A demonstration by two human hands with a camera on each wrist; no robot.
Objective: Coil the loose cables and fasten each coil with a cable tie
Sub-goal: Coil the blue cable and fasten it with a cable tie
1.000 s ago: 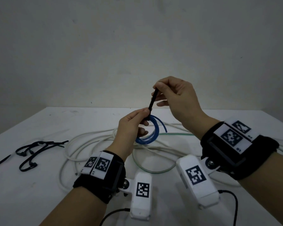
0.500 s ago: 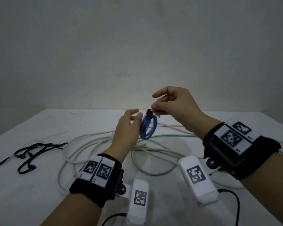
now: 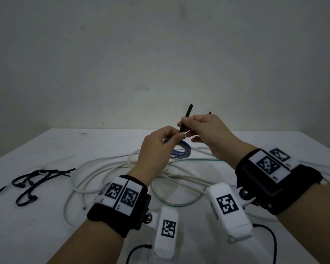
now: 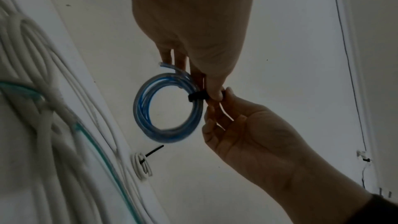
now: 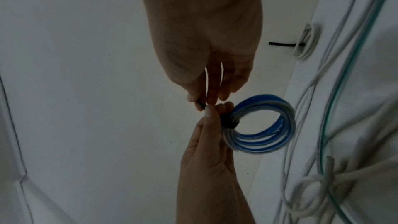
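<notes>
A small blue cable coil (image 3: 181, 152) hangs above the table between my hands. A black cable tie (image 4: 196, 97) is wrapped round its bundle. My left hand (image 3: 176, 139) pinches the coil (image 4: 168, 108) at the tie's band with thumb and fingers. My right hand (image 3: 183, 128) pinches the tie's free tail (image 3: 187, 116), which sticks up past its fingers. In the right wrist view the blue coil (image 5: 262, 125) sits just right of both hands' fingertips, with the tie's band (image 5: 229, 122) tight against the left thumb.
Loose white cables (image 3: 103, 168) and a greenish clear tube (image 3: 179, 202) sprawl over the white table under my hands. Black cable ties (image 3: 36, 181) lie at the left. A small white coil (image 4: 143, 164) with a black tie lies at the table's far side.
Half a second ago my left hand was open off the coil while the right held it by the tie. Now the left pinches it again and the right grips the upright tail.
</notes>
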